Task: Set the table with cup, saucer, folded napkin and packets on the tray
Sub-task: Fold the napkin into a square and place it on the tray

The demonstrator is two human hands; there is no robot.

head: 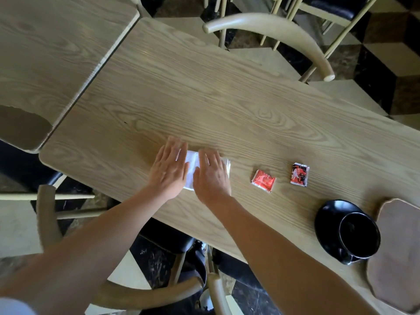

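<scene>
While your bare forearms reached forward from the bottom edge, a pale wooden chair [127,294] curved under them, close to your body. Beyond it, your left hand [169,170] and right hand [212,176] lay flat, palms down, side by side on a white napkin [190,165] near the front edge of the worktop [204,98]. Both hands were spread, fingers straight and loosely together, gripping nothing; they pressed on the napkin, which showed only in the strip between them and at a corner past your right hand. Whether it was fully folded could not be told, since your hands covered most of it.

To your right, near the front edge, a black cup [359,237] sat in a black saucer [329,214], its opening facing up. Just beside them, touching or nearly touching the saucer, lay a brown wooden tray [400,253] with a wavy outline, reaching off the right side of the view.

Farther along, between napkin and cup, a red packet [263,180] lay flat on the worktop. A red and black packet [299,175] lay near it on the right, apart from it. Neither packet touched the tray.

At the far side, a second chair [272,30] stood against the worktop, and another table [56,53] adjoined at the left.
</scene>
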